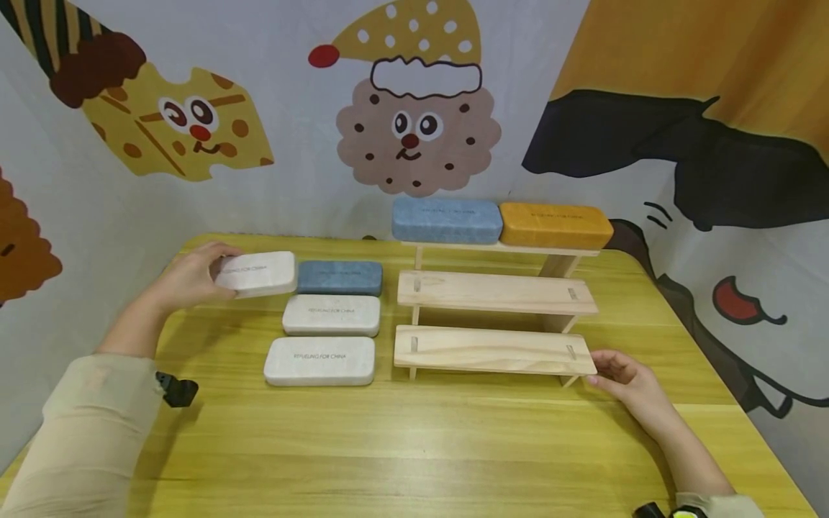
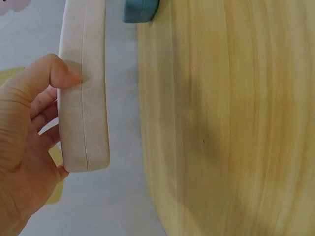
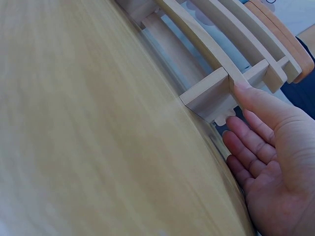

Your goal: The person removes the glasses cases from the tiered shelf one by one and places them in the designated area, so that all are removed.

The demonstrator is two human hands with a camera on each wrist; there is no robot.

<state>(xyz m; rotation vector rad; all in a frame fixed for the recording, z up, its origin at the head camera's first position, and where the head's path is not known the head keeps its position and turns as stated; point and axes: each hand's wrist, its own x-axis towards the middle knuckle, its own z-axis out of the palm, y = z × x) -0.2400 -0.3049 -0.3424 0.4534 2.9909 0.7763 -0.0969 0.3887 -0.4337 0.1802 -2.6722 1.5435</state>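
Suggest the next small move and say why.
Probably carry the held white oblong case right, toward the middle tier of the pale three-tier wooden stand: the left hand grips it above the yellow wood-grain table, only the top tier carries cases, and the right hand touches the stand.

Held case (image 1: 262, 274): off-white, grey lettering
Rear table case (image 1: 340, 278): slate blue
Two nearer cases (image 1: 320, 362): off-white
Top-left case (image 1: 447, 221): light blue
Top-right case (image 1: 555, 225): orange
Stand (image 1: 492, 350): pale, grained wood
Tabletop (image 1: 414, 453): yellow-brown, streaked grain
Cartoon cap (image 1: 414, 32): yellow, white polka dots
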